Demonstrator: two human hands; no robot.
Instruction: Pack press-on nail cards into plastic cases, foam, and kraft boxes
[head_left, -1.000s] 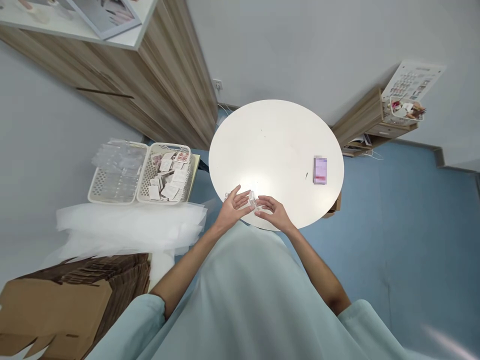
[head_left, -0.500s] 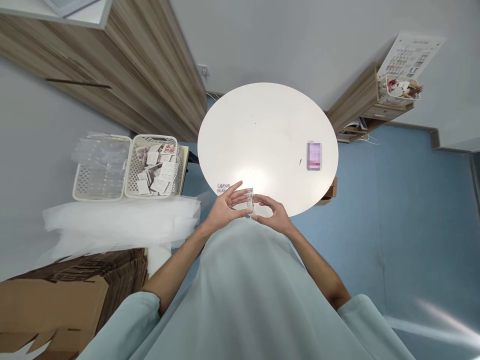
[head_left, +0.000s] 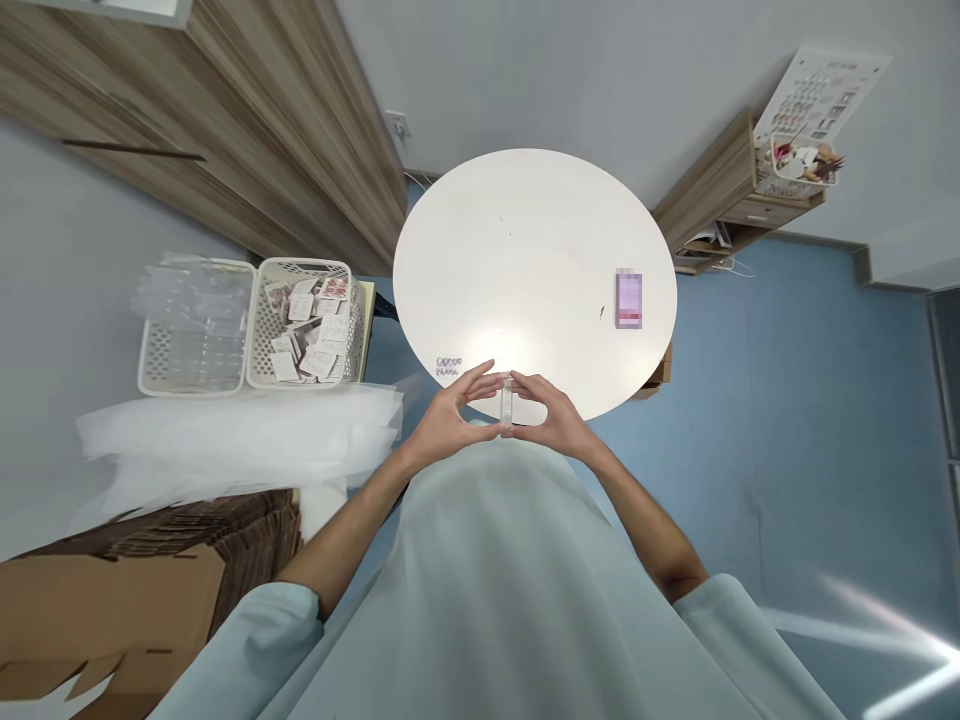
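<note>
You hold a slim, clear piece between your two hands, just below the middle of the frame, with its long side running up and down the picture. Your left hand grips it from the left, the fingertips at its upper end and the thumb at its lower end. Your right hand mirrors that from the right, so both of your hands are closed on the piece only at the tips, and the palms stay clear of it.

The piece is over the near edge of the round white bench, close to your pale blue-green top. Just beyond your left hand, near the lower left edge of the bench, a cluster of tiny items lies in two short rows (they are too small for you to make out here). Toward the right side of the bench lies a purple block, blurred into squares, with a small dark mark beside it.

At the left of the frame, a white basket of clear plastic pieces stands beside a second basket of printed cards. Below them you see white sheeting, and flattened cardboard fills the lower left corner.
</note>
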